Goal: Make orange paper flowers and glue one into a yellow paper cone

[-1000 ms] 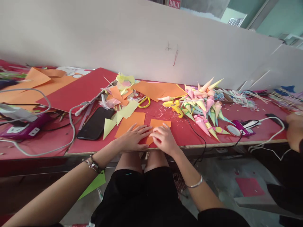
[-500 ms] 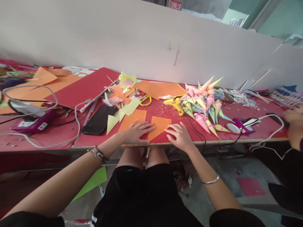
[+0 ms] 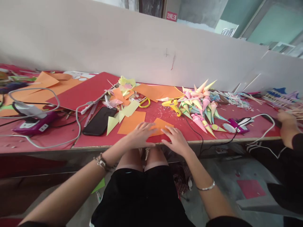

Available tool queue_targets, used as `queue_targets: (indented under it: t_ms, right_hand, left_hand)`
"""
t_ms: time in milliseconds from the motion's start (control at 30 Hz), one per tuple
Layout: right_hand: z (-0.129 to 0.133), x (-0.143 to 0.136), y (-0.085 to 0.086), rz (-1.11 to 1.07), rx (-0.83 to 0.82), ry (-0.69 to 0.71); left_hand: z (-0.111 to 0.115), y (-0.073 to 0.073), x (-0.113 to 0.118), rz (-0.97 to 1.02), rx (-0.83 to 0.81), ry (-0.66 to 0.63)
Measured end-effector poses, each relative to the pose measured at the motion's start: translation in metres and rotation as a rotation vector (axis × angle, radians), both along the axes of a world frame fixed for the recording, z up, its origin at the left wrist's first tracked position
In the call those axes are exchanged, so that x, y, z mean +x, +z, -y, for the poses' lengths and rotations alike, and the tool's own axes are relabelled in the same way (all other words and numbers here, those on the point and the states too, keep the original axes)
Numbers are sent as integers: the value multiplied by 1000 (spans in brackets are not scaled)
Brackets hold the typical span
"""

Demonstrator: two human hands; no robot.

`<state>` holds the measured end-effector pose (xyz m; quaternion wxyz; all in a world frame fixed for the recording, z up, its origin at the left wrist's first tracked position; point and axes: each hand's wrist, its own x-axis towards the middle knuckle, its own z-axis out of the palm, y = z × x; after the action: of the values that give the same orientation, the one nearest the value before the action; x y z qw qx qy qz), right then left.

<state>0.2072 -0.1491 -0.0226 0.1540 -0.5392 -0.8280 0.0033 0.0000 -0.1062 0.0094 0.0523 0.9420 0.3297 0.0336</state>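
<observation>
A small orange paper piece (image 3: 161, 124) lies near the front edge of the red table, between my two hands. My left hand (image 3: 142, 135) is at its left side, palm down with fingers spread. From the right, my right hand (image 3: 175, 138) reaches to its edge with fingers apart. Whether the fingertips press on the paper or hover just over it I cannot tell. Behind my left hand lies a larger orange sheet (image 3: 131, 121), partly covered by it. Pale yellow paper pieces (image 3: 129, 109) lie beyond that sheet.
A yellow glue gun (image 3: 174, 106) lies beside a pile of pastel paper cones (image 3: 201, 104). Yellow-handled scissors (image 3: 145, 102), a black phone (image 3: 99, 121) and a purple power strip (image 3: 35, 123) are on the table. At far right is another person's hand (image 3: 287, 123).
Both hands have shifted closer together and nearer the table's front edge. The small orange paper now shows less between them. The camera view has tilted slightly.
</observation>
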Motion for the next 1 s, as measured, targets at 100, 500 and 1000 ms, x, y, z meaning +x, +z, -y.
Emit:
queue_targets:
  t_ms: [100,500,1000]
  right_hand:
    - [14,-12,-2,18,12,-62]
    - [18,3,-10,-10,42,-21]
    - [9,-1,-11,-112,45,200]
  left_hand:
    - [24,-13,19,38,22,43]
    - [31,-28,29,144,145,128]
    - [18,-30,-32,306,63,-45]
